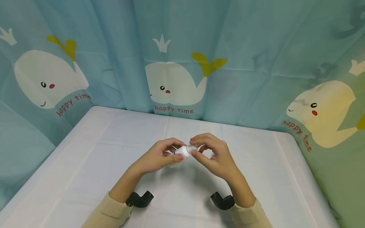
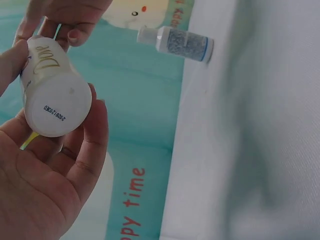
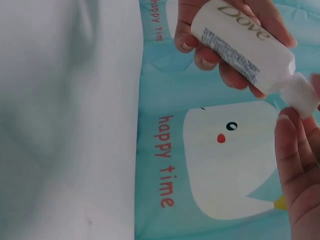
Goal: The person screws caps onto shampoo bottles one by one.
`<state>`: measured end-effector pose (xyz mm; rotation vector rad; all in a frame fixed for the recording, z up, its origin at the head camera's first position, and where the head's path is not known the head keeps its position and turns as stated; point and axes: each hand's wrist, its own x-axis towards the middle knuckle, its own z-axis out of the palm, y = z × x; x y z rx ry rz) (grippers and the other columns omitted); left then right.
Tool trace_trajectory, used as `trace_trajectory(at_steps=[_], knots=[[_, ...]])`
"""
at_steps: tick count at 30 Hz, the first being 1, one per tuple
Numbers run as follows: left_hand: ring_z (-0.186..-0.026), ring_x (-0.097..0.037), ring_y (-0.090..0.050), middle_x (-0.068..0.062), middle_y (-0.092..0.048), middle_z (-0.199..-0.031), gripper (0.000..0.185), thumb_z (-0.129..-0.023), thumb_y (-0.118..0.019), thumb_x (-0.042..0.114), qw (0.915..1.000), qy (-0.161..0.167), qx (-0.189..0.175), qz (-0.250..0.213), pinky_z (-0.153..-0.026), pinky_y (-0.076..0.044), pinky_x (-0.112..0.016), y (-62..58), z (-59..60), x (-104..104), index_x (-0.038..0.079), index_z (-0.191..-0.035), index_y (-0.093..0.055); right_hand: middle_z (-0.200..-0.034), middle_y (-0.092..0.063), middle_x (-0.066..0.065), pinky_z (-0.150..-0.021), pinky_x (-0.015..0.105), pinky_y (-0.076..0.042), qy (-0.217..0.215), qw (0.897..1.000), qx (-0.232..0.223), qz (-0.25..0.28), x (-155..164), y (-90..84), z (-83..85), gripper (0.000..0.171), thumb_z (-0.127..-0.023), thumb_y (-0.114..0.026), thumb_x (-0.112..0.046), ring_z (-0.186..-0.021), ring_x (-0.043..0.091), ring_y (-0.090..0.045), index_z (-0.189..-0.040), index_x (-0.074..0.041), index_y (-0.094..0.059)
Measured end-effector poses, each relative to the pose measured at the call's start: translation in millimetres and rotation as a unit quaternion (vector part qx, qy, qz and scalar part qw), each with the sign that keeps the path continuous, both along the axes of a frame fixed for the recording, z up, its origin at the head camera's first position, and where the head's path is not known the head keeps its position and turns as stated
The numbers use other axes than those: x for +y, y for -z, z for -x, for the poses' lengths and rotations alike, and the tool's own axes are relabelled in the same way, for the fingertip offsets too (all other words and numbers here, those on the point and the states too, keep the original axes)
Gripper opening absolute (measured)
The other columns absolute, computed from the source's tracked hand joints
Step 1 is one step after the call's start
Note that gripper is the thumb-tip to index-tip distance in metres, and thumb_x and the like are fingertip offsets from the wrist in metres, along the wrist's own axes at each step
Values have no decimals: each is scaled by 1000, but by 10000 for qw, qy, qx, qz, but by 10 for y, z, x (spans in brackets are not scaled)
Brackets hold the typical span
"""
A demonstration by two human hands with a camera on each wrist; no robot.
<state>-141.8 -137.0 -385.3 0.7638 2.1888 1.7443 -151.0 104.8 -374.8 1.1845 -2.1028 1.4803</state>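
A white Dove bottle (image 1: 183,153) is held tilted above the table, its capped end pointing right. My left hand (image 1: 155,156) grips the bottle's body, with the thumb along the near side and the fingers behind. At the other end my right hand (image 1: 215,155) pinches the white cap (image 3: 300,95) between thumb and fingertips. The left wrist view shows the round base of the Dove bottle (image 2: 57,105) with a printed number. Gold lettering and a grey-patterned label (image 3: 230,57) show in the right wrist view.
A second small bottle (image 2: 182,44), with a white cap and a grey-blue label, stands on the white-covered table (image 1: 114,177) in the left wrist view. A curtain (image 1: 248,63) with printed whales hangs behind the table. Black camera mounts (image 1: 139,199) sit at both wrists.
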Motion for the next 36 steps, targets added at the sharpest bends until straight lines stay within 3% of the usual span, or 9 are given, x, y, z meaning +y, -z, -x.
trace_trajectory(at_steps=[6,13,20,25,36], knots=[[-95,-27,-62,-4,-67,-108,30,-92,-73,23,10000,18,-44,-39,-70,-56,-34,-8,-8,4,18,-121,-66,-105,-70,3,-72,29,-59,44,9999,-67,-66,14,-3,8,30,-83,-77,0,-86,13,-66,-110,-11,-72],[-96,-28,-61,-2,-66,-110,31,-91,-75,24,10000,38,28,4,-69,-56,-32,7,-5,9,18,-120,-66,-113,-70,4,-78,30,-58,65,9999,-100,-61,-19,-8,-12,29,-83,-78,-2,-102,16,-65,-109,-14,-71],[-94,-28,-62,-3,-67,-108,30,-92,-73,24,9999,-40,100,-29,-70,-57,-34,-7,-1,-13,18,-121,-66,-110,-69,5,-74,29,-59,-102,9997,-185,-110,-13,-18,-20,28,-85,-75,0,-94,15,-67,-110,-10,-70],[-93,-26,-62,-4,-67,-108,30,-92,-74,23,10000,-3,33,-91,-69,-57,-34,-19,-8,-5,17,-120,-66,-107,-69,2,-75,29,-59,20,9996,-219,-152,-5,-15,-17,30,-85,-76,-2,-88,13,-67,-113,-12,-70],[-93,-26,-62,-3,-67,-107,29,-91,-74,23,9999,-68,79,48,-70,-56,-33,-23,-9,-12,18,-118,-67,-110,-68,3,-74,30,-60,-140,9994,-306,-122,-20,-14,-23,27,-85,-77,-1,-98,16,-66,-109,-11,-70]])
